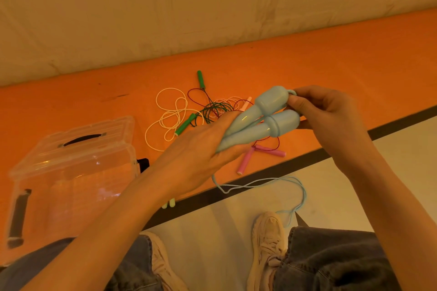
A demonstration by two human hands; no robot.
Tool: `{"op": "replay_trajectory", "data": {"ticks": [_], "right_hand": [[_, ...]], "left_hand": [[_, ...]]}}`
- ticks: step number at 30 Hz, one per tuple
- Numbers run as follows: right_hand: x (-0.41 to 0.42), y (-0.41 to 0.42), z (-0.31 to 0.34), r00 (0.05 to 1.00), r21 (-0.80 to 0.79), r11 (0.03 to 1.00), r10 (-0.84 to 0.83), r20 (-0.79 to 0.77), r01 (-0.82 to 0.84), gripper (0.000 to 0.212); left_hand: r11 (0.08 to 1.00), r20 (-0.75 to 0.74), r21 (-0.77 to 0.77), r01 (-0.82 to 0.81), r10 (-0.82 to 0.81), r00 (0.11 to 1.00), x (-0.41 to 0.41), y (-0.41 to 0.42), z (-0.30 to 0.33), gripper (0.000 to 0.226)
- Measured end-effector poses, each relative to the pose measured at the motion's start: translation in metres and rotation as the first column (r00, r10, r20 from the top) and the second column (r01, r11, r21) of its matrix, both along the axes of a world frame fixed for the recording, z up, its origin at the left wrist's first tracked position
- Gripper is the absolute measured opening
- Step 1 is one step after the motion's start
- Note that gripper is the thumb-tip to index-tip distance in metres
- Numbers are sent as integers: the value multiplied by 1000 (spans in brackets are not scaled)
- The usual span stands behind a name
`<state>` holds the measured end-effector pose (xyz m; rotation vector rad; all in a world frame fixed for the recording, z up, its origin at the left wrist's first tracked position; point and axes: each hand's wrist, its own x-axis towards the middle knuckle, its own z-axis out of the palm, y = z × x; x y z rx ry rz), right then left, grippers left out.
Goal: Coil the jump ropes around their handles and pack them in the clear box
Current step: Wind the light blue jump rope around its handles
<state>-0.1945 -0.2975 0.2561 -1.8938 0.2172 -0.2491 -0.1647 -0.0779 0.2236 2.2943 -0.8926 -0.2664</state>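
Both hands [260, 130] grip blue handles [264, 116] (rope [272, 181] dangling)

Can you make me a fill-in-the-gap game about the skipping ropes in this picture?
1. Both hands hold the two chunky plastic handles coloured light ____.
2. The clear plastic box with the black carry handle sits to the ____ of the person's left hand.
3. The thin blue cord hangs down over the table's ____ edge.
4. Under the right hand, two slim ____ handles lie on the orange table.

Missing words: blue, left, near, pink
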Motion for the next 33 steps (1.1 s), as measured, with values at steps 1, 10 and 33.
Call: {"op": "replay_trajectory", "data": {"ticks": [1,10,33], "right_hand": [[0,0,0,1000,-5,1000,7,-7,-7,13],[1,-1,-1,1000,-63,998,2,-17,-3,14],[-33,42,-5,779,78,842,526,-341,-534,24]], "left_hand": [[1000,-11,-1,2,-2,1000,1,1,1,44],[997,-111,-80,19,-28,993,3,0,1,52],[937,-76,-214,-277,267,961,14,5,-2,48]]}}
